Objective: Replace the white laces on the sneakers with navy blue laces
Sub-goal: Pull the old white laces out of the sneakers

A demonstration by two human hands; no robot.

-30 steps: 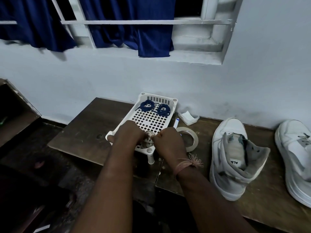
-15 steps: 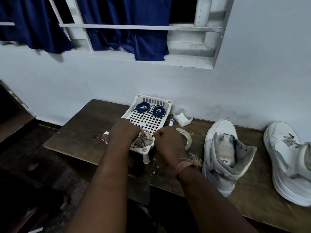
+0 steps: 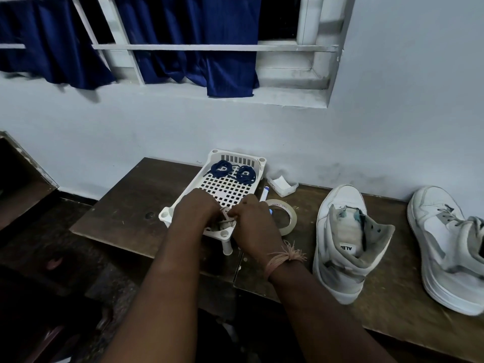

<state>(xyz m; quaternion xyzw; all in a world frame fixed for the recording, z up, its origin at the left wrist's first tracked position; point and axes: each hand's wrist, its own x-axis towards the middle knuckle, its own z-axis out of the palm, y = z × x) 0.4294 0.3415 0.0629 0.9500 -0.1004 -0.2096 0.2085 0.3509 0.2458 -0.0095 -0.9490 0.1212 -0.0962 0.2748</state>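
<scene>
Head view: both hands (image 3: 225,218) pinch a bundled off-white lace (image 3: 225,223) over the perforated plastic tray (image 3: 222,183).

Bench along the wall, with a tray, tape and two shoes.
The tray (image 3: 183,199) stands at the bench's (image 3: 125,205) left end, two coiled laces (image 3: 233,172) at its far side. Both hands (image 3: 252,218) meet over a bundled lace (image 3: 225,223) at its near edge. Right of the tray lie a tape roll (image 3: 284,214), then a shoe (image 3: 345,242), then another shoe (image 3: 450,244) at the right end.
</scene>
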